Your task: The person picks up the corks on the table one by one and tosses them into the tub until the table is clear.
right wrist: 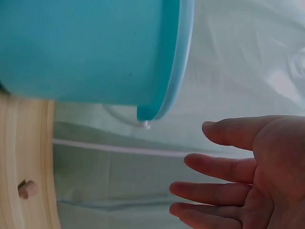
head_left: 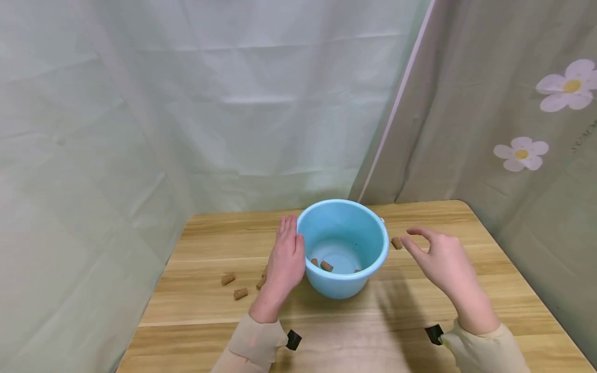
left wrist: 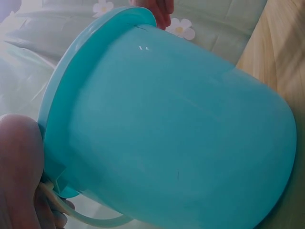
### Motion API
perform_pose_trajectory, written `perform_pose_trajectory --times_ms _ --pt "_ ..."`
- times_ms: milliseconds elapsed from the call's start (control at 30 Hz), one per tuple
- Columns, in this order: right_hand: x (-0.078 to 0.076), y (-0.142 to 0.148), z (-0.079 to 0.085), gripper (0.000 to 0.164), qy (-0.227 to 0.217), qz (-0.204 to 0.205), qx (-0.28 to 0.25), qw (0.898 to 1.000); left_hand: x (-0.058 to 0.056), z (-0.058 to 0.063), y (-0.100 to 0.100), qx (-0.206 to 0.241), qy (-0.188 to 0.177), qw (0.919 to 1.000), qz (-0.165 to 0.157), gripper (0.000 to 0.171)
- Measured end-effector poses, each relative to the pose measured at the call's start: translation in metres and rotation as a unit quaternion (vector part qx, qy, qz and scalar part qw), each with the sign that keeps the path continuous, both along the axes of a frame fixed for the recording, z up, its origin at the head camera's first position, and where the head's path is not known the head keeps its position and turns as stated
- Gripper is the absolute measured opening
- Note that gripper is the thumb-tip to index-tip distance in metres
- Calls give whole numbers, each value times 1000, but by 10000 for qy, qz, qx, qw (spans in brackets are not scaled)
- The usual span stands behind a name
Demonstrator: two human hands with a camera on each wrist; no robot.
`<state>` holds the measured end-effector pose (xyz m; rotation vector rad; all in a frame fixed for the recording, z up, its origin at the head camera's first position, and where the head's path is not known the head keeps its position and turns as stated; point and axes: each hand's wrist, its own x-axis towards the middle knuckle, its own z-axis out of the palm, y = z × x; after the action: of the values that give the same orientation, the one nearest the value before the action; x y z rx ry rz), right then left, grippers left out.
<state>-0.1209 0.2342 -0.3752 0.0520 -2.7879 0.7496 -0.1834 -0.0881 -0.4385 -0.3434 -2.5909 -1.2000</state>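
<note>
A light blue bucket stands upright on the table. Against the left of its rim rests my left hand, fingers straight; the left wrist view shows part of that hand beside the bucket's handle. To the right of the bucket, my right hand hovers with thumb and fingers apart, holding nothing. Close to its fingertips, a cork lies on the table; the right wrist view also has a cork on the wood. Inside the bucket are a few corks, partly hidden by the near rim.
Several corks lie on the wooden table left of the bucket, some partly behind my left hand. Pale curtains hang behind and beside the table, with white flowers on the right one.
</note>
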Motion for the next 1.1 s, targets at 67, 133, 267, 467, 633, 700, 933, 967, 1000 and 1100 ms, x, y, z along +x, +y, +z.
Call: perform_pose_trajectory --times_ms 67,133,267,467,633,700,933,967,1000,1100 --pt "-2 5 -1 60 -143 -40 29 9999 0 0 0 -4 16 10000 -17 54" --pt "-4 10 -3 60 -277 -51 77 9996 0 0 0 -23 22 10000 -28 54" --pt "-10 19 -8 55 -528 -67 143 9985 0 2 0 -46 53 10000 -39 53" --pt "-15 29 -23 38 -634 56 155 9978 1 2 -1 -83 62 9999 -22 53" --pt "-18 35 -36 36 -880 124 151 9959 1 1 -1 -108 31 9999 2 54" --pt "-19 36 -40 36 -972 139 139 9951 0 1 -1 -119 13 9999 1 54" --pt "-23 38 -47 35 -1057 149 113 9942 0 2 -1 -87 25 9999 45 53" --pt "-24 38 -48 35 -1071 150 107 9941 0 2 -1 -90 32 9999 40 53" --pt "-24 38 -49 35 -1093 150 104 9938 0 3 -1 -93 31 9999 34 53" --pt "-27 38 -53 35 -1226 158 61 9923 1 3 -1 -139 16 9999 24 54"
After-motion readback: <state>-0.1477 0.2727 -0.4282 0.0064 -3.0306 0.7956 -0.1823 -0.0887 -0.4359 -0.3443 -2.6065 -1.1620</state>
